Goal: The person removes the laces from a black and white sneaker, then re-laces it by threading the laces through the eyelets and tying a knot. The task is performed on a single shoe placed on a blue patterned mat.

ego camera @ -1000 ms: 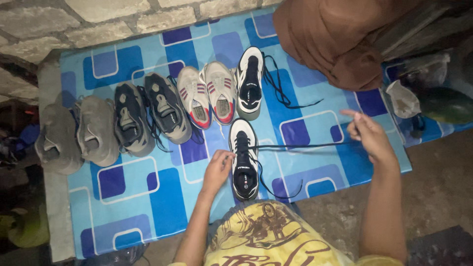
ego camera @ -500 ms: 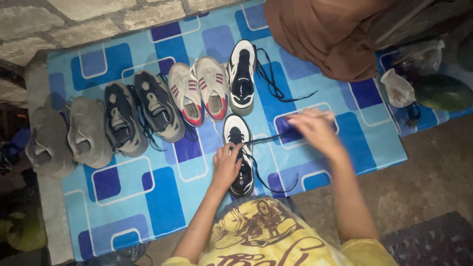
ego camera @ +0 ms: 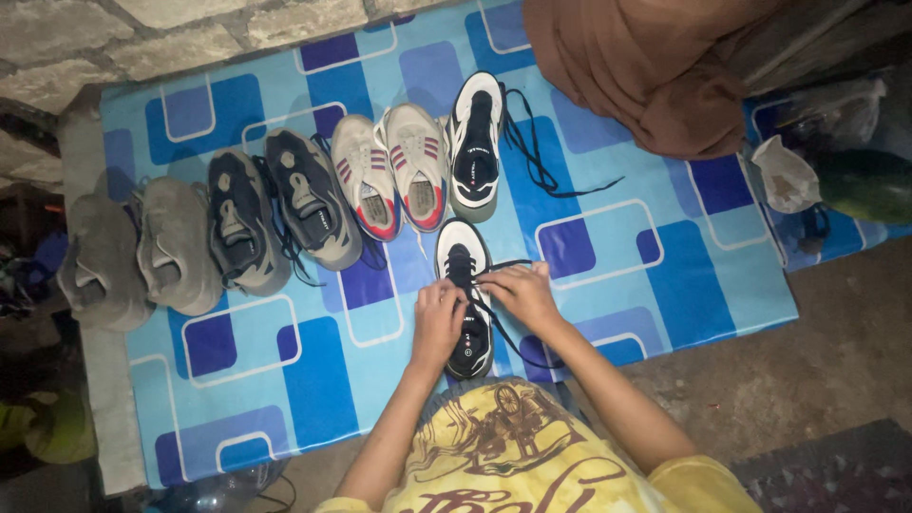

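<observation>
A white and black sneaker (ego camera: 464, 255) lies toe-away on the blue patterned mat (ego camera: 665, 275), close to my body. My left hand (ego camera: 438, 319) rests on its left side, fingers curled over the tongue. My right hand (ego camera: 519, 291) is at the shoe's right side, pinching the black lace (ego camera: 508, 338) near the eyelets. The loose lace end trails toward the mat's near edge. Its matching sneaker (ego camera: 476, 147) lies just beyond, laces spread to the right.
A row of shoes lies on the mat: a white pair with red stripes (ego camera: 394, 180), a dark grey pair (ego camera: 271, 209), a grey pair (ego camera: 133, 252). Brown cloth (ego camera: 646, 66) sits at the top right. A stone wall (ego camera: 142, 28) runs behind.
My right hand has come in from the far right, where it held the lace pulled taut, to the shoe itself. My left hand stayed on the sneaker.
</observation>
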